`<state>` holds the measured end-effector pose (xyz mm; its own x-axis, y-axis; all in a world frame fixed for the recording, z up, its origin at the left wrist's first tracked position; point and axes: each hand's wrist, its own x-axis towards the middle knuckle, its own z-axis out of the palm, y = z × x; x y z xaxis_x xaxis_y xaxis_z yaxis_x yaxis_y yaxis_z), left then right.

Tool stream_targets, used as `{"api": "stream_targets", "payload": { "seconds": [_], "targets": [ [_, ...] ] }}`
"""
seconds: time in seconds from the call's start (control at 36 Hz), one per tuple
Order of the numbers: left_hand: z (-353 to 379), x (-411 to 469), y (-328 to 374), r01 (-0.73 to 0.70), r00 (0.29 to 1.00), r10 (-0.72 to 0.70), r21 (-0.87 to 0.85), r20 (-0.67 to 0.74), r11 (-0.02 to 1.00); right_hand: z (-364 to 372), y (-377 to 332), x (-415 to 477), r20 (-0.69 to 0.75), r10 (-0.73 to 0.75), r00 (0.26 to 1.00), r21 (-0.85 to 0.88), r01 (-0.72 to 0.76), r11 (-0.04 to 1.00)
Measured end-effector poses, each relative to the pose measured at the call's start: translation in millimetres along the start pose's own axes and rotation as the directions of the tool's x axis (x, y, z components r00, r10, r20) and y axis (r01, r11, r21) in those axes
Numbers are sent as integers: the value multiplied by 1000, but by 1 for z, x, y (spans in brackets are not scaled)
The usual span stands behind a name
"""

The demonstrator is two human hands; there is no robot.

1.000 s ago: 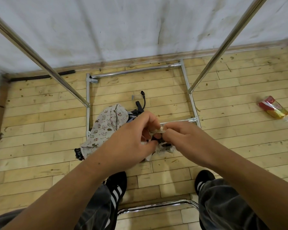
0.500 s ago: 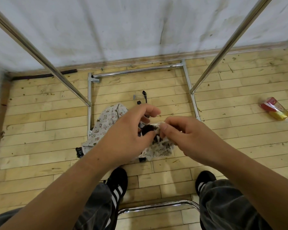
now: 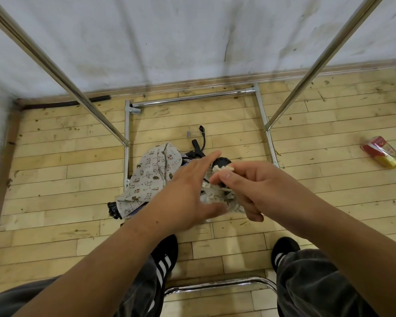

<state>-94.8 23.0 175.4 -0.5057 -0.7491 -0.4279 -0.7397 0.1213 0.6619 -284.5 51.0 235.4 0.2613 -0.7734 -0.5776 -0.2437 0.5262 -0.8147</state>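
Thumb + index fingers point(image 3: 224, 176) of right hand point(image 3: 247, 191) pinch the top edge of the small cloth point(image 3: 215, 197), held mid-air w/ a black object point(image 3: 222, 161) poking out on top. Left hand point(image 3: 188, 193) is spread, fingers straight, thumb at the cloth's lower edge. The cloth lies just to its right, so it's close for the next grip. Below on the floor point(image 3: 55, 179): cat-print garment point(image 3: 151, 177) inside the rack base point(image 3: 192, 99).

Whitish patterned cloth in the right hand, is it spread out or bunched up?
Bunched up: the whitish patterned cloth hangs crumpled from the right hand, pinched at its top between thumb and forefinger.
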Motion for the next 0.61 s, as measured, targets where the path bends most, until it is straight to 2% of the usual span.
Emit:
{"api": "stream_targets", "payload": {
  "seconds": [0.14,0.33,0.47,0.61],
  "targets": [
    [6,2,-1,-20,1000,20,-11,-19,1000,1,-1,1,-27,7,1000,79,-4,997],
    [9,6,-1,-97,995,96,-105,-18,990,3,-5,-2,91,17,996,257,-40,965],
    [6,11,0,-103,995,103,-70,-5,992,4,-8,-2,89,22,996,317,-49,947],
    [6,13,2,-75,997,75,-126,-4,989,2,-10,-3,97,-5,995,331,-27,943]
  ]
}}
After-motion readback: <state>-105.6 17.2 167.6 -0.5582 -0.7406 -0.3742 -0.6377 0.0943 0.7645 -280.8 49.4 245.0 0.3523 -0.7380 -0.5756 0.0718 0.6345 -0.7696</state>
